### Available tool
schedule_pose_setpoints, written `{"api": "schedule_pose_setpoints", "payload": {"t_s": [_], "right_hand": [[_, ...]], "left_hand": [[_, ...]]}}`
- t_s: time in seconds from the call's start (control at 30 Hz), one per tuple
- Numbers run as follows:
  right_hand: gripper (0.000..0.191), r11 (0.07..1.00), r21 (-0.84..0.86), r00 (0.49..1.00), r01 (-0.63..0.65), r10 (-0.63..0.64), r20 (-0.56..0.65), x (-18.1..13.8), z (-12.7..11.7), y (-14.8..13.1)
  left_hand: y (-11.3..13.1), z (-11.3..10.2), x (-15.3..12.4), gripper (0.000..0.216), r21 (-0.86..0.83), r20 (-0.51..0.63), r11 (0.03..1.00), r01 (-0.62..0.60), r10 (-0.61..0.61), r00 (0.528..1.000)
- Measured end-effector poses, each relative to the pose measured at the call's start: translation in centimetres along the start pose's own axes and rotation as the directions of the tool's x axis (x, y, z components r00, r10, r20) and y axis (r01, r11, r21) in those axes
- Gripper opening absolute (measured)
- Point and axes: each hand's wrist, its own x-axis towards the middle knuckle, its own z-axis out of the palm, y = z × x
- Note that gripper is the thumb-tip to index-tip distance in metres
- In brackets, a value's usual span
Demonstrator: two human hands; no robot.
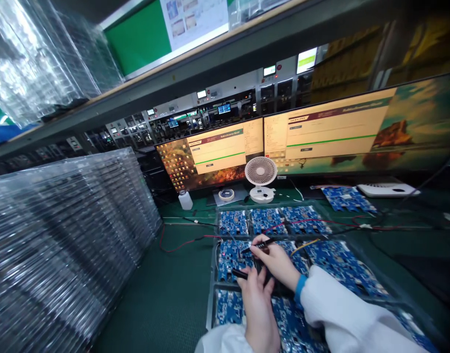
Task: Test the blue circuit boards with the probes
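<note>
A black marker pen with pale lettering is pinched in my right hand; its tip points down-left over a blue circuit board in the tray's middle row. My left hand is closed on a short black cylindrical piece that sticks out to the left over the same board's lower edge. Whether it is the pen's cap I cannot tell. Both hands are above the clear plastic tray, which holds several blue boards in rows. My hands partly hide the boards beneath them.
Stacked clear plastic trays stand on the left. Behind the boards are a small white fan, a tape roll, a white bottle and two monitors. Red wire crosses the green mat. Another board lies back right.
</note>
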Motion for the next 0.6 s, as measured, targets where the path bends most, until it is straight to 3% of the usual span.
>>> {"api": "schedule_pose_setpoints", "payload": {"t_s": [0.6], "right_hand": [[0.035,0.989,-0.132,0.997,0.063,-0.067,-0.023,0.2,1.4,1.5]], "left_hand": [[-0.2,0.5,-0.3,0.011,-0.017,-0.003,1.0,0.001,-0.001,1.0]]}}
